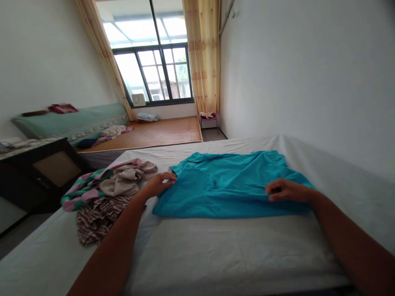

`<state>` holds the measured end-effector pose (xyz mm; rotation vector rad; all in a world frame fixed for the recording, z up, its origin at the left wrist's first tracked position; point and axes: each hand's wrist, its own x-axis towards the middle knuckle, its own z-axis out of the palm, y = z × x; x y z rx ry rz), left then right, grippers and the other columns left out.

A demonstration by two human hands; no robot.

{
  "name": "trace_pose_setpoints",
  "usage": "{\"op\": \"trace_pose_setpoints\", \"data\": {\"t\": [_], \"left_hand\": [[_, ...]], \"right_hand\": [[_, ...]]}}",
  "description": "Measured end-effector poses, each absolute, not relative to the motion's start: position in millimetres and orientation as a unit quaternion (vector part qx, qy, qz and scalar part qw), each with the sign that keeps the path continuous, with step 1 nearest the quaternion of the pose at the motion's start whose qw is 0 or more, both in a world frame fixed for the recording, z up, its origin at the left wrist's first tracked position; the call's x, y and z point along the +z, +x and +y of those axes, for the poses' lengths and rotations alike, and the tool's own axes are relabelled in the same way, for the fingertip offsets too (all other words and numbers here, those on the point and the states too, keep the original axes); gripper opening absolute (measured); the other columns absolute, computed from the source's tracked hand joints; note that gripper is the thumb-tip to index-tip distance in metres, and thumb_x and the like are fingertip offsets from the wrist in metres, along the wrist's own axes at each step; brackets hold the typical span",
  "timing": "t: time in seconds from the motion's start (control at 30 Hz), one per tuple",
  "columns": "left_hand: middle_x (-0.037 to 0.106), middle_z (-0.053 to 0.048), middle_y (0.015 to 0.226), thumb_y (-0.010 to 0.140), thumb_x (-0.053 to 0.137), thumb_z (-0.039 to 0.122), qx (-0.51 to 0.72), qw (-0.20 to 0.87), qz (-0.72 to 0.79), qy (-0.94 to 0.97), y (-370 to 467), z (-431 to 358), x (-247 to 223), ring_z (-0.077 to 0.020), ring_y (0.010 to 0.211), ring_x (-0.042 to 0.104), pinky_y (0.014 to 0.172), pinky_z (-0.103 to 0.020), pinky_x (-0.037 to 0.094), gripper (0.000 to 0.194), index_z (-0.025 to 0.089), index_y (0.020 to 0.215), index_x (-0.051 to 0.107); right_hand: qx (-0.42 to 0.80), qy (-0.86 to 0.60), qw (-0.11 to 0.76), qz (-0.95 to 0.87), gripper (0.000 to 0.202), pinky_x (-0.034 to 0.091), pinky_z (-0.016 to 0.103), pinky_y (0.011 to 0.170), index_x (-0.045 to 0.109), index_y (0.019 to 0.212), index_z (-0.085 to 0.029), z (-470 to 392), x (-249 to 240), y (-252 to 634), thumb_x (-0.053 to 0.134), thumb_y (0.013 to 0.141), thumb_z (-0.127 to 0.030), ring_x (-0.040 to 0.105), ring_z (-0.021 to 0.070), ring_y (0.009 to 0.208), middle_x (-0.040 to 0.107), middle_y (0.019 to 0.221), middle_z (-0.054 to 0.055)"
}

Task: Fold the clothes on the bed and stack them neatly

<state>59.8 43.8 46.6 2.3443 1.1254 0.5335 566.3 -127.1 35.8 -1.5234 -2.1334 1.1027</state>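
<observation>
A turquoise shirt (228, 176) lies spread across the white-covered bed, creased along its middle. At its left edge is my left hand (159, 185), fingertips closed on the cloth near a small dark and pale patch. On the right part of the shirt, my right hand (285, 190) has its fingers curled in a pinch, and a crease runs toward them. Left of my left forearm sits a heap of clothes: a beige garment (123, 179), a green and pink one (82, 191), and a brown-and-white patterned one (95, 218), partly hidden by the arm.
The white sheet (240, 250) covers the bed up to the right wall. A dark cabinet (33, 172) stands at the left. Farther back are a second bed with a brown mat (166, 127), a pink stool (209, 117), a clock (138, 100) and curtains (203, 57) beside the window.
</observation>
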Motion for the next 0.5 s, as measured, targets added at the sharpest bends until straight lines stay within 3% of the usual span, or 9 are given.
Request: {"op": "trace_pose_setpoints", "data": {"t": [0.1,0.23,0.37,0.5], "left_hand": [[0.073,-0.005,0.090,0.076,0.060,0.053,0.152,0.318,0.411,0.841,50.5,43.6,38.5,-0.0229,0.084,0.066,0.077,-0.030,0.052,0.043,0.017,0.096,0.073],[0.072,-0.004,0.085,0.078,0.057,0.056,0.180,0.339,0.426,0.819,43.9,48.8,31.1,-0.0214,0.082,0.065,0.069,-0.027,0.051,0.045,0.017,0.092,0.072],[0.072,-0.008,0.092,0.074,0.056,0.062,0.258,0.312,0.480,0.778,48.2,66.1,27.5,-0.0229,0.082,0.066,0.065,-0.029,0.053,0.053,0.015,0.097,0.070],[0.073,-0.009,0.101,0.074,0.054,0.057,0.254,0.245,0.492,0.796,67.0,94.5,26.6,-0.0261,0.095,0.065,0.082,-0.035,0.052,0.054,0.016,0.105,0.069]], "right_hand": [[0.495,-0.443,0.086,-0.742,0.032,0.043,0.023,0.061,0.073,0.081,-0.017,-153.1,41.5,555.0,0.071,0.075,-0.048,0.056,0.0128,0.066,0.064,0.072,0.001],[0.590,-0.419,0.039,-0.688,0.031,0.044,0.021,0.053,0.075,0.090,-0.018,-188.4,46.0,543.3,0.064,0.082,-0.047,0.059,0.0113,0.057,0.067,0.068,0.002],[0.562,-0.455,0.094,-0.685,0.036,0.050,0.024,0.059,0.074,0.092,-0.018,-188.9,65.6,565.7,0.057,0.087,-0.050,0.065,0.0155,0.067,0.071,0.080,0.007],[0.434,-0.598,0.200,-0.644,0.047,0.054,0.029,0.069,0.071,0.100,-0.018,-139.8,72.6,622.7,0.056,0.083,-0.059,0.067,0.0223,0.084,0.071,0.094,0.010]]}}
